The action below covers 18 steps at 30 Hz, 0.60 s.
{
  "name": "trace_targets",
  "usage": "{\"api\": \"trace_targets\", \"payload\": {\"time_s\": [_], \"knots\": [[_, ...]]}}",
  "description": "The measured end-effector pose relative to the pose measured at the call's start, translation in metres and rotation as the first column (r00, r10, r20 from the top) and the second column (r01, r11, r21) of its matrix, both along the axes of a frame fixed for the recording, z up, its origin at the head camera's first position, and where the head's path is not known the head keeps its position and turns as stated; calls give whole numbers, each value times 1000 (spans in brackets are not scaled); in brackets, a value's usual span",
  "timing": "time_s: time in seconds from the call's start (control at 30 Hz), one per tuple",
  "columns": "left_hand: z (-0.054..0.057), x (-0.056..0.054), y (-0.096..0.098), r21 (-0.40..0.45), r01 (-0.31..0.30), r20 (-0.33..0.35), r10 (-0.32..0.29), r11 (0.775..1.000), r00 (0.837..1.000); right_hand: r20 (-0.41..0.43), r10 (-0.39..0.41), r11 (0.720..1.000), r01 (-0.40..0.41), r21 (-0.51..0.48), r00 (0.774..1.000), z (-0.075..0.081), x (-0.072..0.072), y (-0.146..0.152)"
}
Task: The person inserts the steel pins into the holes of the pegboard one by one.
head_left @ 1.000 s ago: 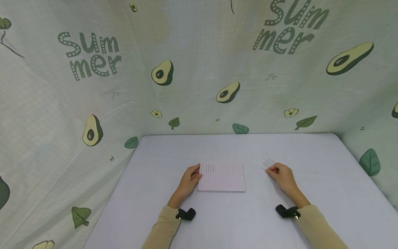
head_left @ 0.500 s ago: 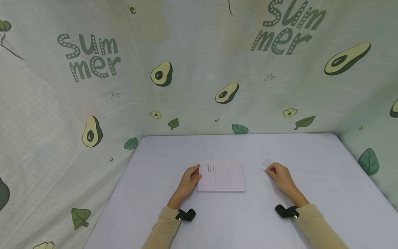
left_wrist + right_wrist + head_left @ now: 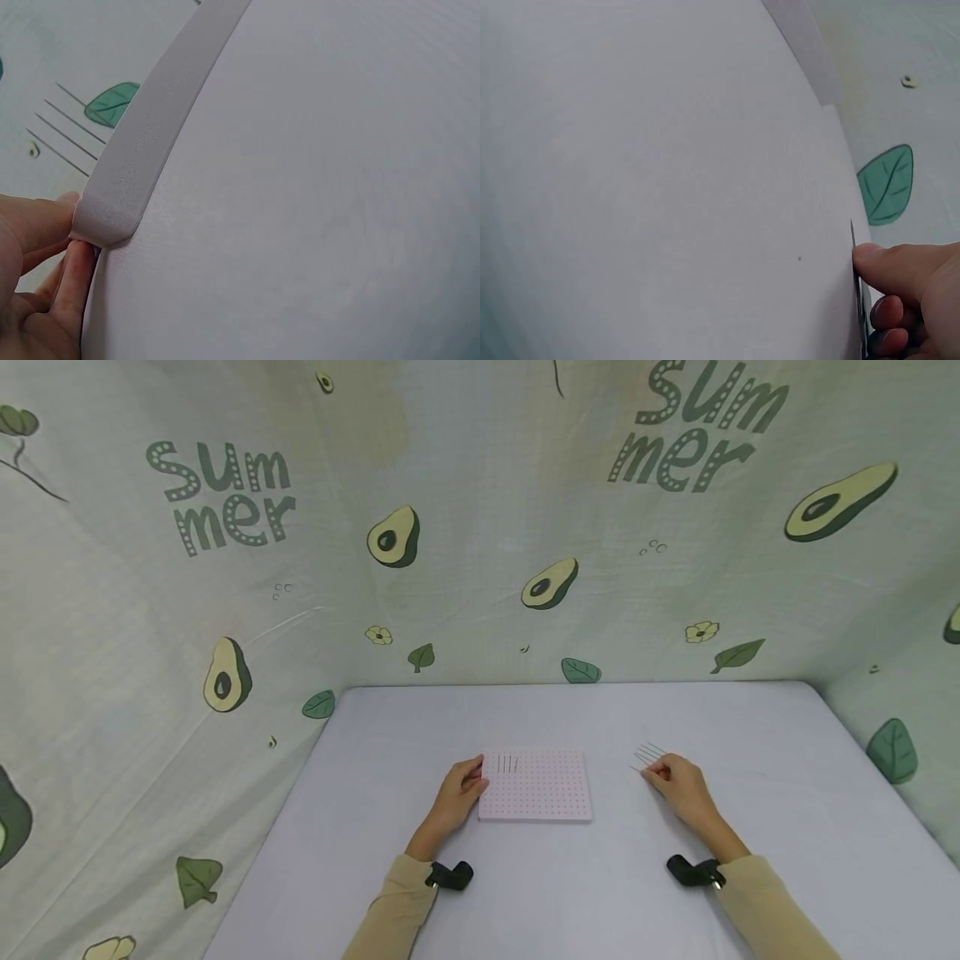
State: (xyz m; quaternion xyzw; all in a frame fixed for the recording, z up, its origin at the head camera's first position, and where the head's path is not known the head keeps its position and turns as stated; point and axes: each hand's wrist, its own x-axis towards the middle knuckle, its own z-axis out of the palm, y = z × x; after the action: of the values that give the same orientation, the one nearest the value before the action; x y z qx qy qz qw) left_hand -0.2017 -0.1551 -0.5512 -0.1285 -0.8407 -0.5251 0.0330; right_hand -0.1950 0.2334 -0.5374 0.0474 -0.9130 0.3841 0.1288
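Note:
A pale pink pegboard with rows of small holes lies on the table. Several thin metal needles stand upright in its far left part; they rise above the board's edge in the left wrist view. My left hand holds the board's left edge, thumb and fingers around the near corner. To the right of the board, more thin needles lie side by side on the table. My right hand is over their near ends, its thumb and curled fingers pinching a needle.
The white tabletop extends around the board, with its far edge against a pale printed curtain. Black wrist cameras are strapped over both sleeves.
Both hands stay in nearly the same places, the left at the board and the right at the loose needles. Only the head view shifts slightly.

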Motion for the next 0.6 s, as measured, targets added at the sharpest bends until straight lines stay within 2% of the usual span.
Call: {"api": "trace_targets", "payload": {"time_s": [0.1,0.2,0.37,0.43,0.5,0.6], "knots": [[0,0,0,-11,0,7,0,1000,1000,9,24,1000,-25,19,1000,0,0,-1],[5,3,1,-1,6,6,-6,1000,1000,15,52,998,-52,45,999,1,0,-1],[31,15,4,37,38,3,-38,999,999,14,75,995,-76,72,997,4,0,-4],[37,17,5,34,40,8,-40,999,999,5,64,995,-64,76,998,5,0,-5],[35,16,5,28,36,6,-36,999,999,-2,43,997,-42,72,999,6,1,-6],[22,11,2,25,26,8,-26,999,1000,6,-1,998,1,56,1000,7,4,-6]]}}
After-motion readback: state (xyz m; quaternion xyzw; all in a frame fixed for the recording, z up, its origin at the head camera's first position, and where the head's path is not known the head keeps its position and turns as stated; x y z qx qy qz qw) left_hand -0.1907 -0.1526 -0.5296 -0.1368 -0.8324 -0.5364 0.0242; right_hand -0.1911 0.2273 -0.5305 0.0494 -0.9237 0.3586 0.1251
